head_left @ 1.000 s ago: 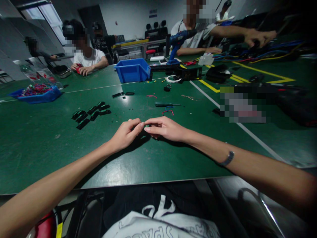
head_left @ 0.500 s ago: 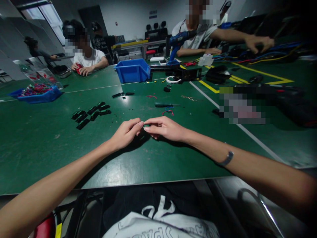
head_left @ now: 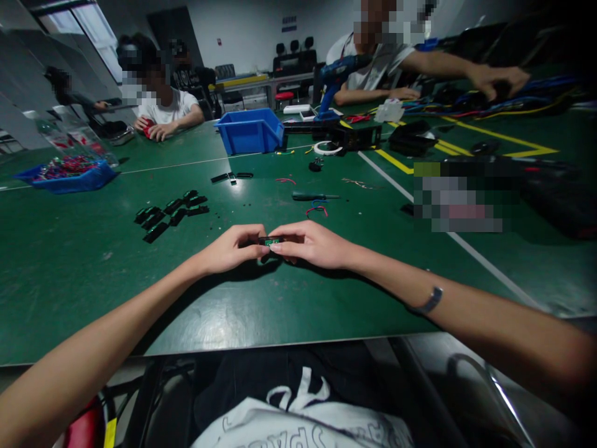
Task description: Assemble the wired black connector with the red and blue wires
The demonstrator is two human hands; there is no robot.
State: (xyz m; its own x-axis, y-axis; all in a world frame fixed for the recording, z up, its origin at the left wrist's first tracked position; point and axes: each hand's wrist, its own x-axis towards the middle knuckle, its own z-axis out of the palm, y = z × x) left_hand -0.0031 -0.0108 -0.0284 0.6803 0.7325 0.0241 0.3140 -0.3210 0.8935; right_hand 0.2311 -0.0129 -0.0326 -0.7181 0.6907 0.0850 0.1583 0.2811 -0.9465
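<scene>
Between my fingertips, just above the green table (head_left: pixel 242 305), is a small green circuit board in a black casing (head_left: pixel 271 242). My left hand (head_left: pixel 236 249) pinches its left end, and my right hand (head_left: pixel 312 244) grips its right end with thumb and fingers. Much of the piece is hidden by the fingers. Left of my hands lie several similar black pieces with green boards (head_left: pixel 172 211). Beyond my right hand lie a screwdriver (head_left: pixel 312 196) and short red and blue wires (head_left: pixel 318 210).
A blue bin (head_left: pixel 250 132) stands at the back, with a blue cordless drill (head_left: pixel 333 93) to its right. A blue tray of wires (head_left: pixel 69 177) and plastic bottles (head_left: pixel 88 137) are at left. Co-workers sit across the table; one person's hand (head_left: pixel 501 81) reaches over cables.
My left hand has shifted its hold, thumb lower and fingers more apart. More of the green board now shows between my hands. The co-worker's outstretched hand has moved slightly right.
</scene>
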